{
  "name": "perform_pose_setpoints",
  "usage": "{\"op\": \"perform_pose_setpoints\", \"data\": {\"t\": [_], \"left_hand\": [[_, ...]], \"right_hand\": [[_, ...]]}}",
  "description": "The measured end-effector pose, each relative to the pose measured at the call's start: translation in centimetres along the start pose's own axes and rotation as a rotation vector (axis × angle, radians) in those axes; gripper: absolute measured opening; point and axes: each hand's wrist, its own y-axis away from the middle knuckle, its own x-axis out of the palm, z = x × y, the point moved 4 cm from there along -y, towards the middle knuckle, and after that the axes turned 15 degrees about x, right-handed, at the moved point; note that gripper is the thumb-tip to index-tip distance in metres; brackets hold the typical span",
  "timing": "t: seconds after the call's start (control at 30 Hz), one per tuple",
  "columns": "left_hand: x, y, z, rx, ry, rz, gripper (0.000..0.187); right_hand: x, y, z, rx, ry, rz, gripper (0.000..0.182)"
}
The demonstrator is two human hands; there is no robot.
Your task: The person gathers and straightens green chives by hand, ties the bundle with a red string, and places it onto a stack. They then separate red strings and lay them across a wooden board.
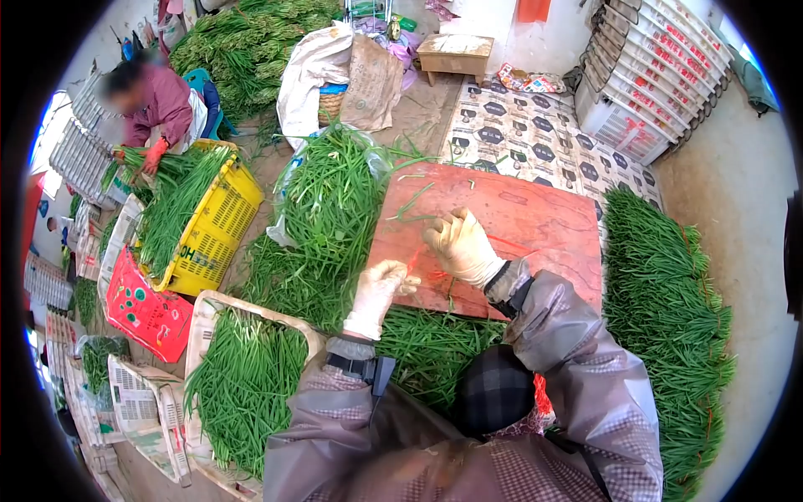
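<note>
Over the red board (519,205) both my hands wear pale gloves. My left hand (381,293) is at the board's lower left edge, its fingers closed on a thin red string (413,261). Higher up and to its right, my right hand (464,244) has its fingers curled together above the board; what it holds is hidden. More red string (510,243) lies on the board beside my right hand. A few loose green stalks (411,203) rest near the board's upper left corner.
Piles of green stalks (330,192) lie left of the board, with a filled crate (314,330) below. Bundled stalks (661,335) line the right side. Stacked white crates (619,125) stand at the back right. Another person (163,100) in red gloves bends over a yellow crate (213,226).
</note>
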Motion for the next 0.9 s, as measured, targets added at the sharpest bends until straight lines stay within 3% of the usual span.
{"op": "perform_pose_setpoints", "data": {"t": [0.07,0.27,0.63,0.9], "left_hand": [[0.0,-0.1,0.0,0.012,-0.021,-0.012,0.018],[-0.1,-0.3,-0.1,0.054,-0.097,-0.031,0.014],[-0.3,-0.6,0.2,0.137,0.014,-0.064,0.008],[-0.2,-0.5,0.9,0.308,-0.314,-0.032,0.016]], "right_hand": [[-0.4,-0.1,0.1,0.034,-0.075,-0.015,0.03],[-0.7,0.7,0.8,0.13,-0.36,0.122,0.027],[0.0,1.1,1.6,0.018,-0.341,-0.011,0.012],[0.7,1.5,2.0,0.075,-0.186,-0.022,0.012]]}}
